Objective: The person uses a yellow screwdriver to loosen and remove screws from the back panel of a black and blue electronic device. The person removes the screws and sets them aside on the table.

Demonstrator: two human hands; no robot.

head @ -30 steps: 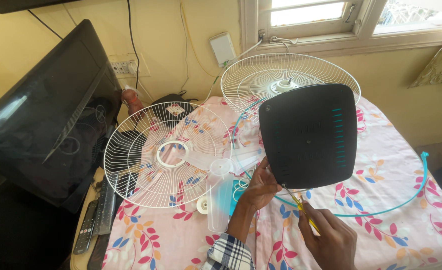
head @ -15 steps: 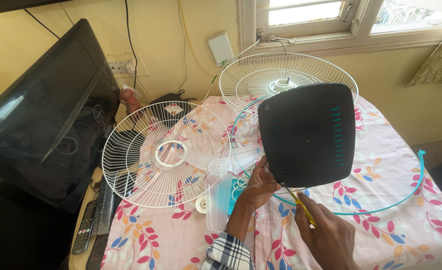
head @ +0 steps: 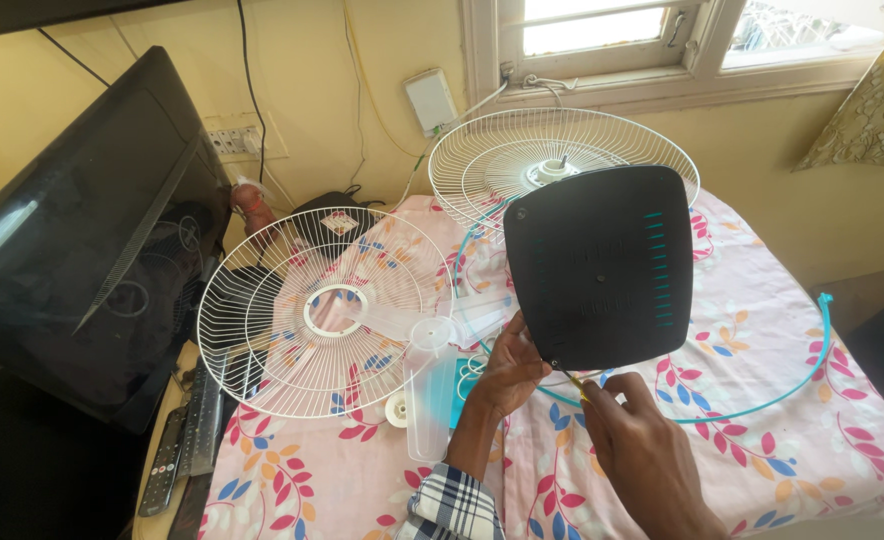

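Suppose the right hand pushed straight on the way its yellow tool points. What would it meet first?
Most likely the lower left corner of the black panel: the right hand aims the yellow tool up-left at it. Depth is uncertain.

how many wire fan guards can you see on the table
2. One fan guard lies on the cloth's left side beside the television; the other guard stands behind the black panel, partly hidden.

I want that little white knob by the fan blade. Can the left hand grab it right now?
Probably not right away. The left hand is busy holding the black panel up. The white knob lies close by on the cloth, with only the clear fan blade between them.
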